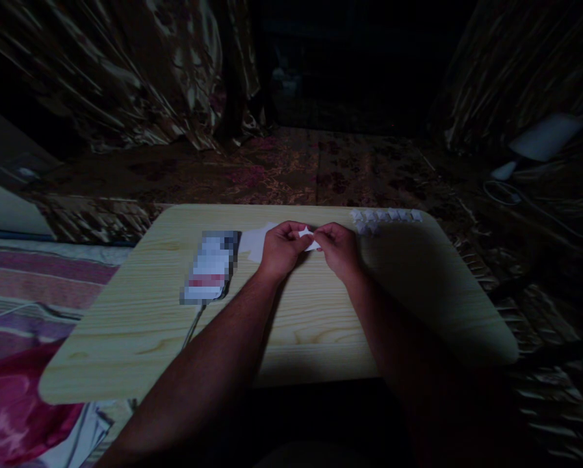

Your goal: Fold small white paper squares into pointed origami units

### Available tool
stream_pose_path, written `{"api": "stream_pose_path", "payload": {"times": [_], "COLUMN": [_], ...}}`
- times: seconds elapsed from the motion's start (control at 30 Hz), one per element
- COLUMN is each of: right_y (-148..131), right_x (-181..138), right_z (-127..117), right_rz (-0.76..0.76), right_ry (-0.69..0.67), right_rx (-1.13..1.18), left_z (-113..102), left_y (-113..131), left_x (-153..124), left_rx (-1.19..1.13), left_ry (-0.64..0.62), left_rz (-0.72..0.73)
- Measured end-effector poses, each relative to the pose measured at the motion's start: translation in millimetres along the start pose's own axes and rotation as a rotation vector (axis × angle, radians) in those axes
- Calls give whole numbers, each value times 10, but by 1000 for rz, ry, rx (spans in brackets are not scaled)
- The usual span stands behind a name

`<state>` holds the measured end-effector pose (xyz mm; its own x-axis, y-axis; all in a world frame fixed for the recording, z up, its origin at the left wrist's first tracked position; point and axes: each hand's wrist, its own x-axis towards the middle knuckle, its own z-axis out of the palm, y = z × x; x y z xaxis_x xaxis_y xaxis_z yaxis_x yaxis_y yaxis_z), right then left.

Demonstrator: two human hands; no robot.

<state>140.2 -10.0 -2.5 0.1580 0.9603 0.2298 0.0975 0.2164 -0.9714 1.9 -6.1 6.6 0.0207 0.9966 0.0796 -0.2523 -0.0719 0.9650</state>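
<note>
Cable (192,325): runs from the phone (210,266) to beside the left forearm; could snag if that elbow swings out.
Loose paper (253,244): flat on the table (310,318), right by the knuckles, so a stray nudge might shove it.
Left hand (281,249): fingers curled, thumb on top, pinching the white piece; forearm angles in from lower left.
White piece (307,234): between both hands, pointy bits showing. Pulling too hard could tear it, imo, and dim light won't help.
Right hand (338,247): fingertips pinching the other side, wrist bent inward.
Little pale shapes (388,215): lined up near the far edge; a wide right-hand sweep could scatter them.
</note>
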Motion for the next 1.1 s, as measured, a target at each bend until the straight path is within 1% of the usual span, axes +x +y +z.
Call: {"api": "stream_pose_path", "payload": {"times": [0.3,0.5,0.8,1.1], "right_y": [25,19,4,-3], "right_x": [8,11,-1,-8], "right_z": [6,1,14,10], "right_rz": [-17,-20,-45,-33], "right_ry": [22,39,22,29], "right_rx": [-3,24,-16,-22], "left_z": [26,13,-17,3], "left_y": [15,-20,-62,-30], "left_x": [-17,1,28,9], "left_rx": [-3,14,37,20], "left_ry": [16,20,-24,-36], "left_rz": [25,70,79,79]}}
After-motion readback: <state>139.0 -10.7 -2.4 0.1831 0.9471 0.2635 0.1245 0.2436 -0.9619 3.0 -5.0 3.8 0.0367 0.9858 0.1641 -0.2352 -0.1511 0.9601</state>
